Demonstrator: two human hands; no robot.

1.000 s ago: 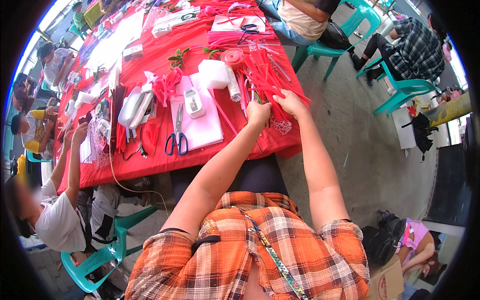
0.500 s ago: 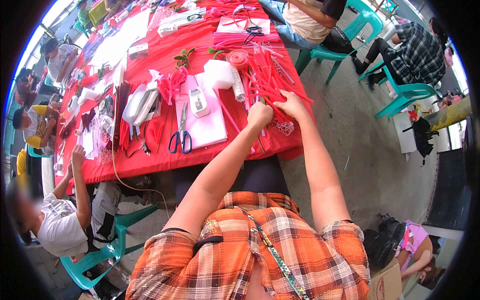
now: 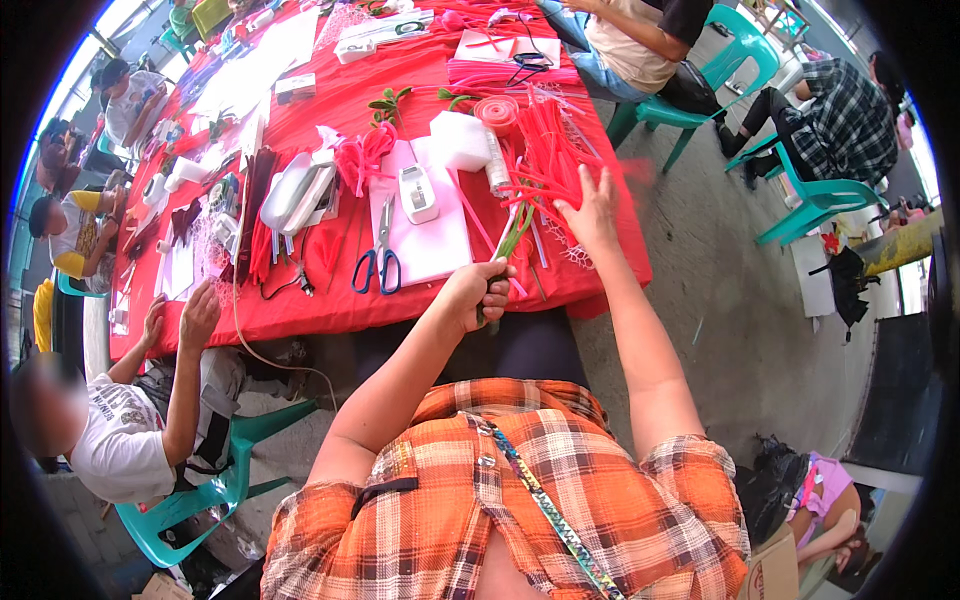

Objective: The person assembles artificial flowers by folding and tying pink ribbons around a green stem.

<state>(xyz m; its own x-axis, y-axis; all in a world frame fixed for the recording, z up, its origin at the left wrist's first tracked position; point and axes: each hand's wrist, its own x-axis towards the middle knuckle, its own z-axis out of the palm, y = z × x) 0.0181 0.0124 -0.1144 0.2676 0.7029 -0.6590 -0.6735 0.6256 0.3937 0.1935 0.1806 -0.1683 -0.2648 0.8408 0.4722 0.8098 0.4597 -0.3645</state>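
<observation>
My left hand [image 3: 482,293] is closed round a bunch of thin green stems [image 3: 515,236] at the table's front edge; their upper ends point away from me. Whether they are wire or pipe cleaners I cannot make out. To the right, my right hand [image 3: 594,212] has its fingers apart, touching or just over a heap of long red fuzzy stems [image 3: 548,150] that look like pipe cleaners. White netting [image 3: 577,256] pokes out below the heap. Left of the stems lie scissors with dark blue handles [image 3: 377,268] and a white puncher-like device [image 3: 418,194] on pink and white sheets [image 3: 440,245].
A red cloth covers the long table [image 3: 320,325]. A white foam block [image 3: 460,140], a rolled red ribbon [image 3: 496,113] and a clear case [image 3: 292,195] stand behind. At left a person in a white shirt [image 3: 125,435] sits close by; a green chair [image 3: 735,60] is at the right.
My left hand has drawn back toward me from the red heap, now with the green stems in it. My right hand has opened its fingers. The view has shifted slightly.
</observation>
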